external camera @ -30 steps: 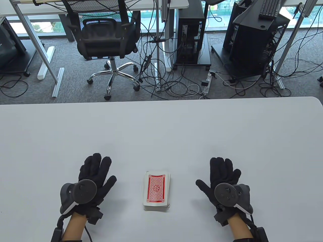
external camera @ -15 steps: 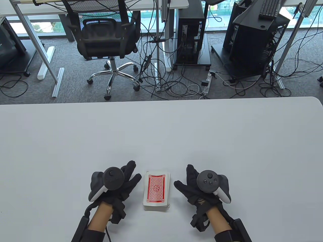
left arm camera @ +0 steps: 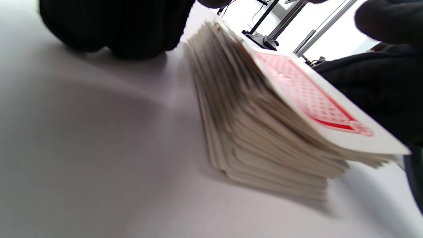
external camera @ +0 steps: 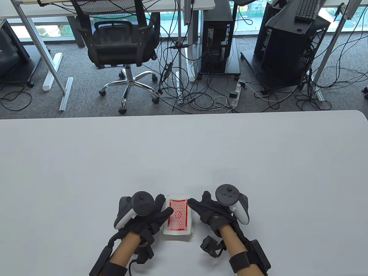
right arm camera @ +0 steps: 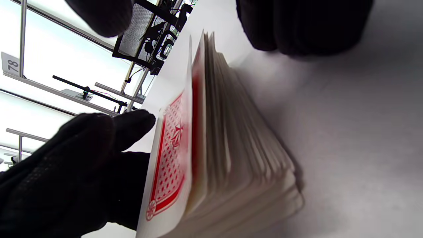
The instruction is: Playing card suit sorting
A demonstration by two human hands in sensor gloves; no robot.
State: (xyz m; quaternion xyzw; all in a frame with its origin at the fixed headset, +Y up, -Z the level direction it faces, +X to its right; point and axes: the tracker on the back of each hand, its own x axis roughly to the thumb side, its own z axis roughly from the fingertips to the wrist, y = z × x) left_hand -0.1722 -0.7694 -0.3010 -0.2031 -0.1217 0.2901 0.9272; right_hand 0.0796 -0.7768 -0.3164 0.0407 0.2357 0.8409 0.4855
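Now both hands have come in from the sides to the deck (external camera: pixel 178 220) at lower centre: left hand (external camera: pixel 153 214) and right hand (external camera: pixel 208 211) touch its edges, grip unclear; sorting not started.

Thick deck of cards (external camera: pixel 178 218) lying face down, red patterned backs showing, edges slightly uneven, sitting near the table's (external camera: pixel 184 149) front edge

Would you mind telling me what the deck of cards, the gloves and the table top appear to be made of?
Deck of cards: likely coated card stock; cream layered edges, smooth printed red back.
Gloves on the left hand and right hand: black knitted fabric, matte, with a visible weave in the right wrist view.
Table top: smooth pale grey, probably laminate or plastic; it carries soft shadows and no grain.
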